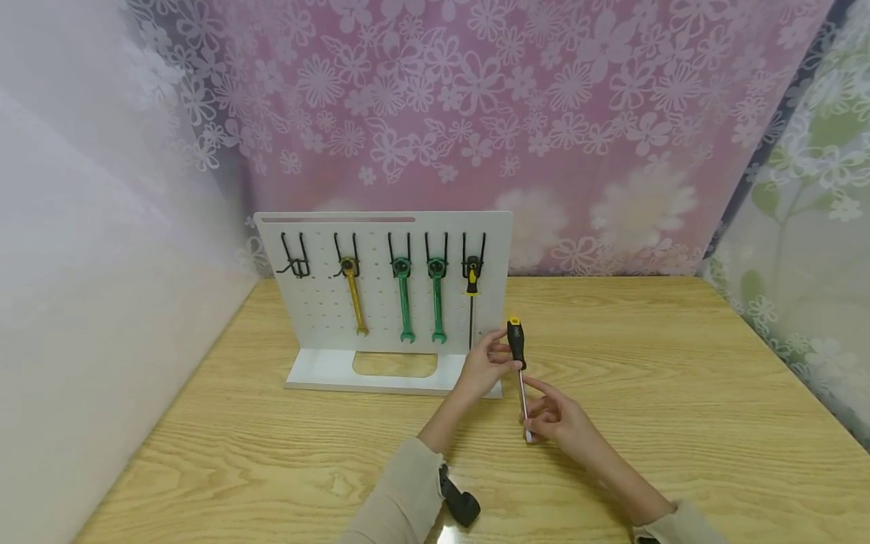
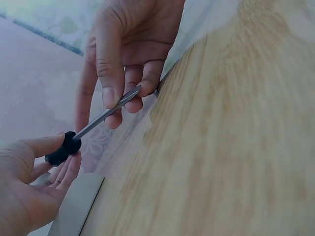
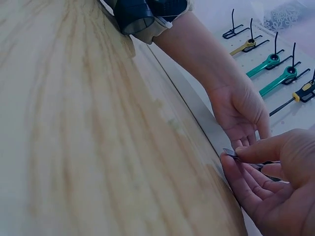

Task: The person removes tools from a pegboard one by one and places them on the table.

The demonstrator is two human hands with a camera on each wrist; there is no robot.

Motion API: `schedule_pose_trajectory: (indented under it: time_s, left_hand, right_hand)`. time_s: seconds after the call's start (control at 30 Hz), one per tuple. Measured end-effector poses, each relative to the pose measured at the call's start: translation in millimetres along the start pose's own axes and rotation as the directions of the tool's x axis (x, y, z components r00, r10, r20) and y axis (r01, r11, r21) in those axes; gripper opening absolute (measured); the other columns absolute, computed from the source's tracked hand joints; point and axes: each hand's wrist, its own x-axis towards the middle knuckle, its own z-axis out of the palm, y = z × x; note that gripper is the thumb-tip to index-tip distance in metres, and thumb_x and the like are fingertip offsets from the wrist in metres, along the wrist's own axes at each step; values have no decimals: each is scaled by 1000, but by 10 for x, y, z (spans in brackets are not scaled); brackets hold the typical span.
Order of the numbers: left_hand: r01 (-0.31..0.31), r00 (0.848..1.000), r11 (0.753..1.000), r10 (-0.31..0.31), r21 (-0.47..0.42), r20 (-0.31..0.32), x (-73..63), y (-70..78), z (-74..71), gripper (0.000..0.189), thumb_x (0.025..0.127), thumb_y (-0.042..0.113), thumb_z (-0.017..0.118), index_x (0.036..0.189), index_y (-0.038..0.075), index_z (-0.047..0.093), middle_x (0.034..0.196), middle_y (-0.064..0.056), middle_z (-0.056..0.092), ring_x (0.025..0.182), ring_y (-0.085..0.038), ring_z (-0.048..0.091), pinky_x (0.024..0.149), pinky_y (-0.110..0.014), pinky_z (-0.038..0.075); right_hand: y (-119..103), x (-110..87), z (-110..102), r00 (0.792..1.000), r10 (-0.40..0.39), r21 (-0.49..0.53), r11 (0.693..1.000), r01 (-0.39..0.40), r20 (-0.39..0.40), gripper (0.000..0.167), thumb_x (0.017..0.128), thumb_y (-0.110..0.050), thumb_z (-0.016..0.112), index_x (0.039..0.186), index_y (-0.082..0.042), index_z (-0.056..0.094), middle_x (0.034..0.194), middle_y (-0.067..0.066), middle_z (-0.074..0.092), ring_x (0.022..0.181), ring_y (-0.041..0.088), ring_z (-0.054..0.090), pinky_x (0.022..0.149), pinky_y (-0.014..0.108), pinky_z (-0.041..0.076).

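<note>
A flathead screwdriver (image 1: 516,344) with a black handle and yellow end is held above the table, handle up and blade pointing down. My left hand (image 1: 479,372) grips the handle, its thumb near the lower end in the head view. Thumb and fingers of my right hand (image 1: 563,425) pinch the steel blade (image 2: 101,120) close to its flat tip. In the right wrist view the tip (image 3: 229,153) sticks out between thumb and forefinger, while much of the handle is hidden behind the fingers. Both hands are just right of the white pegboard (image 1: 319,302).
On the pegboard's hooks hang a yellow wrench (image 1: 355,298), two green wrenches (image 1: 405,302) and another black-and-yellow screwdriver (image 1: 472,283). The leftmost hook (image 1: 295,264) holds nothing. The pegboard's base (image 1: 319,370) stands on the wooden table (image 1: 680,363), with flowered cloth (image 1: 435,113) behind.
</note>
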Motion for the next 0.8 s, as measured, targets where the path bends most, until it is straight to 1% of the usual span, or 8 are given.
schedule_pose_trajectory:
  time_s: [0.17, 0.4, 0.67, 0.8]
  left_hand:
    - [2, 1000, 1000, -2, 9, 1, -20, -7, -12, 57, 80, 5, 71, 131, 1, 46, 104, -10, 60, 90, -20, 61, 74, -26, 50]
    - [4, 1000, 999, -4, 38, -7, 0, -46, -11, 56, 80, 8, 72, 130, 1, 47, 103, -9, 61, 90, -20, 61, 73, -27, 51]
    - [69, 997, 994, -67, 90, -24, 1, -64, 16, 54, 77, 9, 75, 126, 1, 52, 98, -5, 63, 85, -15, 60, 69, -24, 50]
    - [78, 997, 989, -75, 125, -25, -7, -76, 15, 55, 77, 10, 75, 125, 1, 52, 97, -4, 64, 84, -13, 60, 69, -23, 50]
  right_hand:
    - [4, 0, 9, 1000, -11, -10, 1000, 11, 7, 64, 85, 9, 57, 140, 8, 24, 93, 24, 54, 74, 21, 61, 64, 34, 54]
    - [-44, -8, -4, 1000, -13, -19, 1000, 13, 9, 63, 85, 9, 57, 139, 11, 24, 92, 24, 56, 74, 19, 61, 64, 34, 54]
    - [12, -28, -8, 1000, 1, 1, 1000, -1, 22, 63, 86, 6, 57, 139, 11, 23, 93, 24, 57, 73, 18, 60, 63, 34, 54]
    - [36, -28, -4, 1000, 3, 6, 1000, -3, 21, 62, 86, 6, 57, 138, 12, 24, 92, 24, 56, 73, 17, 60, 63, 33, 54]
